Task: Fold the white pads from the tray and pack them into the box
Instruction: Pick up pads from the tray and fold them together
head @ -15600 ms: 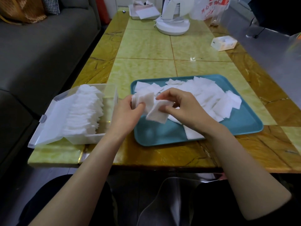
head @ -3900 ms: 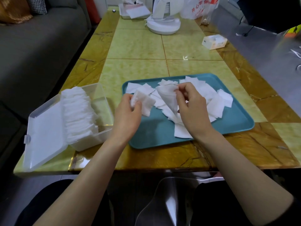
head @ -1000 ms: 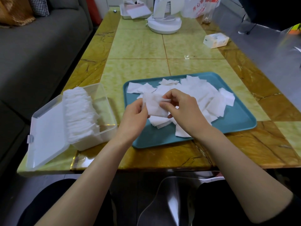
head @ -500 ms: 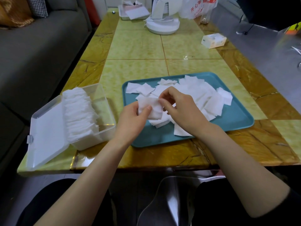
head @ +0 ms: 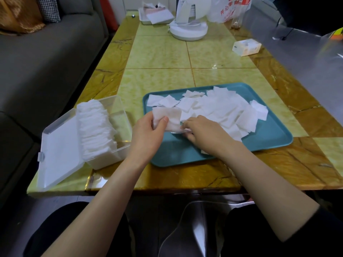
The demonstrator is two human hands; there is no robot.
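My left hand (head: pixel 148 134) holds a folded white pad (head: pixel 169 117) between thumb and fingers, just over the left edge of the teal tray (head: pixel 269 134). Down on the tray, my right hand (head: pixel 202 131) has its fingertips pinching the edge of a loose pad (head: pixel 179 131) beside the pile of white pads (head: pixel 219 108). A clear plastic box (head: pixel 118 127) stands left of the tray with its lid (head: pixel 59 151) swung open to the left. A row of folded pads (head: pixel 94 127) fills its left part.
The yellow marble table (head: pixel 167 58) carries a white round fan base (head: pixel 188 30), a small white box (head: pixel 246 46), a plastic bag (head: pixel 228 10) and a far tray with papers (head: pixel 156 15). A grey sofa (head: pixel 46 62) runs along the left.
My left hand has drawn the folded pad away to the left. My right hand has let go of it and dropped onto the tray, taking hold of another pad.
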